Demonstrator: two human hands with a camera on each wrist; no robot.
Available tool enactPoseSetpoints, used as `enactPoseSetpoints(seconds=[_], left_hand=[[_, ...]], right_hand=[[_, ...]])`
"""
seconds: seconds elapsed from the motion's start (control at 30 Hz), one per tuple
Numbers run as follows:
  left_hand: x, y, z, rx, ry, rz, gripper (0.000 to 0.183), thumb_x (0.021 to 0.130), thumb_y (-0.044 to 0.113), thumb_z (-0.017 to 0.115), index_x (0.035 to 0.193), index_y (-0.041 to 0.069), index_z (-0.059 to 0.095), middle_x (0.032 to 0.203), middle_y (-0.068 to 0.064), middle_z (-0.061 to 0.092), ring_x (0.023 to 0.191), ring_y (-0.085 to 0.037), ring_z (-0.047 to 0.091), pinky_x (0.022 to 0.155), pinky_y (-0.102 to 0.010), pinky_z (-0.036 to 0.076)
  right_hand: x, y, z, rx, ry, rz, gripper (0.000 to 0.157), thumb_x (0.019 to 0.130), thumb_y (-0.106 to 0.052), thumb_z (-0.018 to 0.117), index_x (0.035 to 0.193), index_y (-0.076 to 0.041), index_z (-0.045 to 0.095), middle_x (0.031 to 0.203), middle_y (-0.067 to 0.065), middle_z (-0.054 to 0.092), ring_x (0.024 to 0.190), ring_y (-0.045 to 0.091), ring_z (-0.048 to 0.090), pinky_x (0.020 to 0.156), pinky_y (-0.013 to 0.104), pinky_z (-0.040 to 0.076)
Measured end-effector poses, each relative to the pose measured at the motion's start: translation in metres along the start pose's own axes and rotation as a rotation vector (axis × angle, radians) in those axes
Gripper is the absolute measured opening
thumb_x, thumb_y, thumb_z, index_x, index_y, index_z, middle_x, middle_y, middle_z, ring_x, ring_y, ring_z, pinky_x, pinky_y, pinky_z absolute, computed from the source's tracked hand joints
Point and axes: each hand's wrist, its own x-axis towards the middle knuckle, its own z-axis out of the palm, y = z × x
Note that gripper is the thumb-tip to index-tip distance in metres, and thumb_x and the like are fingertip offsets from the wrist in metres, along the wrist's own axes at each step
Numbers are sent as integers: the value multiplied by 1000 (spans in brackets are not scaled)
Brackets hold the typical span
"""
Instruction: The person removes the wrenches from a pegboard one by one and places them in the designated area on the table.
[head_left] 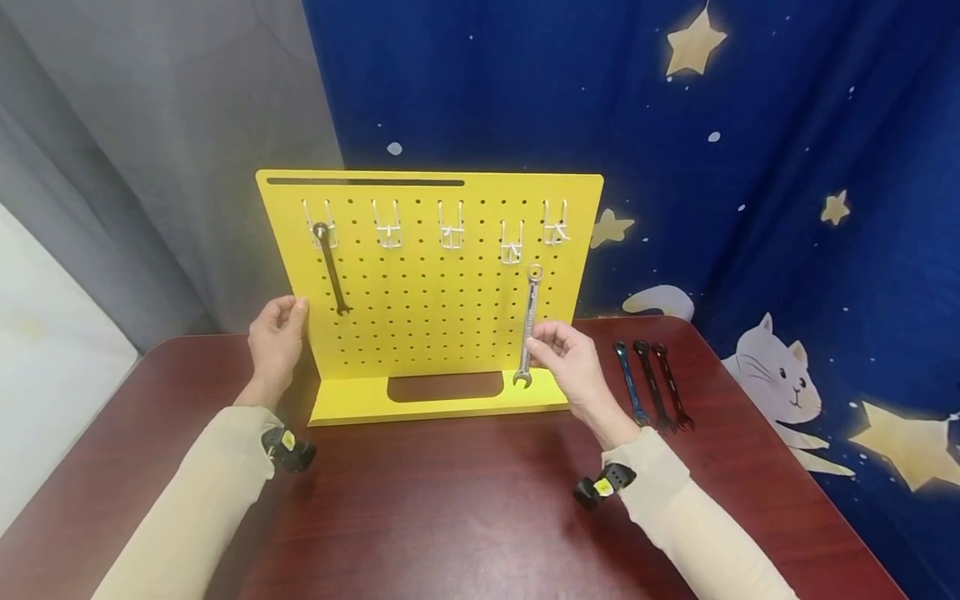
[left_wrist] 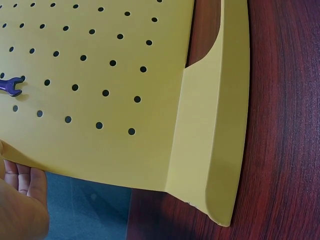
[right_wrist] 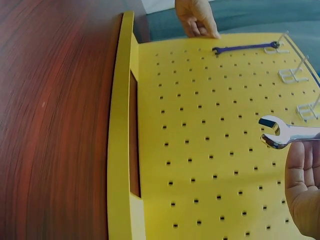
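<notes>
A yellow pegboard (head_left: 525,185) stands on a broad foot at the table's middle. At its left edge my left hand (head_left: 277,337) holds on, thumb in front and fingers behind, as the left wrist view also shows. A silver combination wrench (head_left: 528,321) is pinched between the thumb and fingers of my right hand (head_left: 573,367), in front of the board's right side. It is nearly upright, ring end up just below the hooks, open jaw down. A dark wrench (head_left: 333,271) hangs by its ring from the far-left hook; the right wrist view shows it purple.
Four white hooks without tools, among them the lower one (head_left: 512,252), are on the board. Right of it on the dark red table (head_left: 450,517) lie a blue wrench (head_left: 630,382), a black wrench (head_left: 652,383) and a dark red wrench (head_left: 672,385). Curtains hang behind.
</notes>
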Motion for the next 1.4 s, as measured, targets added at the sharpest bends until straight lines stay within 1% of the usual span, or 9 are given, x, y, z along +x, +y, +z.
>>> enactPoseSetpoints(seconds=[0.13, 0.2, 0.47, 0.6, 0.77, 1.03, 1.13, 1.23, 1.4], left_hand=[[0, 1, -1, 10, -22, -13, 39, 92, 49, 50, 115, 18, 56, 117, 1, 57, 105, -11, 51, 91, -30, 44], [0, 1, -1, 7, -20, -13, 38, 93, 49, 50, 115, 18, 56, 116, 1, 57, 106, -11, 51, 91, -29, 43], [0, 0, 0, -5, -9, 1, 37, 93, 47, 52, 113, 17, 56, 113, 2, 57, 102, -9, 51, 85, -24, 42], [0, 0, -1, -6, -18, -9, 39, 92, 48, 51, 115, 17, 56, 113, 2, 57, 102, -9, 51, 89, -27, 43], [0, 0, 0, -7, -22, -19, 41, 92, 49, 51, 117, 16, 56, 114, 1, 58, 103, -9, 52, 93, -31, 44], [0, 1, 0, -13, -22, -10, 40, 93, 48, 51, 117, 15, 56, 114, 1, 57, 103, -10, 52, 95, -32, 44], [0, 1, 0, -5, -24, -7, 39, 93, 48, 51, 116, 16, 55, 115, 1, 57, 104, -10, 52, 94, -31, 44], [0, 0, 0, -17, -20, 4, 35, 93, 47, 52, 113, 18, 56, 110, 4, 57, 101, -8, 52, 91, -28, 44], [2, -2, 1, -47, -3, 42, 25, 92, 43, 55, 104, 21, 58, 94, 15, 55, 90, -2, 51, 82, -20, 44]], right_hand=[[-1, 3, -14, 8, 24, 5, 9, 88, 2, 60, 95, 6, 56, 78, -4, 62, 71, 8, 61, 69, 24, 55], [-2, 4, -22, 2, 39, 13, 8, 88, 2, 60, 95, 4, 57, 78, -5, 63, 72, 7, 61, 69, 24, 55], [-6, 6, -50, -60, 108, 44, 8, 89, -1, 60, 95, 1, 56, 75, -7, 62, 68, 6, 60, 67, 22, 54], [-8, 8, -64, -60, 133, 39, 6, 89, -1, 61, 93, -5, 58, 77, -7, 63, 68, 6, 60, 66, 20, 54], [-12, 11, -81, -35, 149, 26, 12, 89, -1, 61, 88, -13, 60, 77, -7, 63, 66, 6, 61, 66, 20, 54], [-17, 17, -104, -4, 197, 26, 11, 89, -3, 62, 87, -13, 62, 77, -7, 65, 64, 5, 61, 63, 18, 53], [-19, 19, -114, 4, 201, 22, 10, 88, -3, 63, 87, -13, 62, 78, -6, 66, 66, 5, 61, 64, 17, 53], [-20, 21, -123, 4, 205, 26, 10, 89, -3, 62, 88, -13, 62, 78, -6, 66, 67, 4, 62, 64, 17, 53], [-21, 24, -140, 20, 227, 65, 10, 89, -4, 63, 87, -13, 63, 79, -8, 66, 67, 4, 61, 63, 18, 53]])
